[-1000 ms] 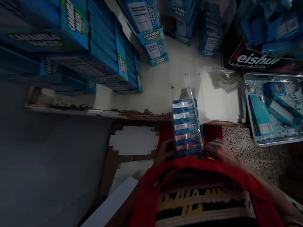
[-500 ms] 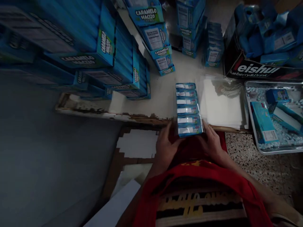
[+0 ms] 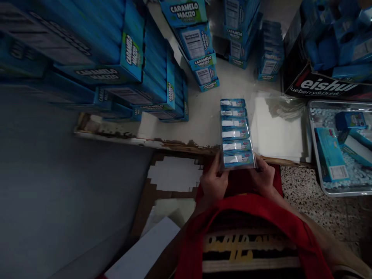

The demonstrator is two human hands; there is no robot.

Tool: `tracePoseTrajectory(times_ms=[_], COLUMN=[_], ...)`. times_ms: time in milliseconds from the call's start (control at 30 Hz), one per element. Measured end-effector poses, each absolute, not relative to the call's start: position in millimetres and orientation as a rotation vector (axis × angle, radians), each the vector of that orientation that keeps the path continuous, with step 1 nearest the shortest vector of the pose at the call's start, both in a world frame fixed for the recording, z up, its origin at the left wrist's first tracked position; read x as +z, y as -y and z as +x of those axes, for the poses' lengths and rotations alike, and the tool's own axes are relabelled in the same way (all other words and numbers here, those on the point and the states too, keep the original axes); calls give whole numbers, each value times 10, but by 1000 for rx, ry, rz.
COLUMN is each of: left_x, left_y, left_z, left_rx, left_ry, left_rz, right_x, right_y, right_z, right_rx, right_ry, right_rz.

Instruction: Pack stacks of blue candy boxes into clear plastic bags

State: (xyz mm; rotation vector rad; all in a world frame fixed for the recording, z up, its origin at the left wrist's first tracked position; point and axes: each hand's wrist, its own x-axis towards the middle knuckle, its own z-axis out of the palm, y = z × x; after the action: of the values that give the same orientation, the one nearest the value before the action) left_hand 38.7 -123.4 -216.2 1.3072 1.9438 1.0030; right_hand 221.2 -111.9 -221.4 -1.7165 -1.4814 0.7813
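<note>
A clear plastic sleeve holds six blue candy boxes in a row, reaching over the front edge of the white table; whether it rests there is unclear. At the right, a metal tray contains blue cartons amid small pale-blue pieces, and a black box is heaped with blue packaging. The left hand and right hand grip the sleeve's near corners from either side, close to the body, both forearms angled inward.
</note>
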Motion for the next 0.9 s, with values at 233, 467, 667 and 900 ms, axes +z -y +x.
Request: tracePoseTrajectory(times_ms=[233,467,667,900], left_x=[-2203,-2261,-2043,-2044], left_y=[1252,1302,1214,571], left_z=[388,421,-203,63], left_rx=[965,850,798,1219], left_ry=[-2045,-1981,-1379,-1282], left_rz=[1407,1449,1098,950], right_x=[-2269,-2338,-1798,-1831], right_y=[1098,1108,921,470], right_z=[2227,2208,2817,2428], right_rx=[790,787,1496,1374], right_ry=[1392,1403,1350,1266], right_rz=[-1735,-1668,-1298,-1183])
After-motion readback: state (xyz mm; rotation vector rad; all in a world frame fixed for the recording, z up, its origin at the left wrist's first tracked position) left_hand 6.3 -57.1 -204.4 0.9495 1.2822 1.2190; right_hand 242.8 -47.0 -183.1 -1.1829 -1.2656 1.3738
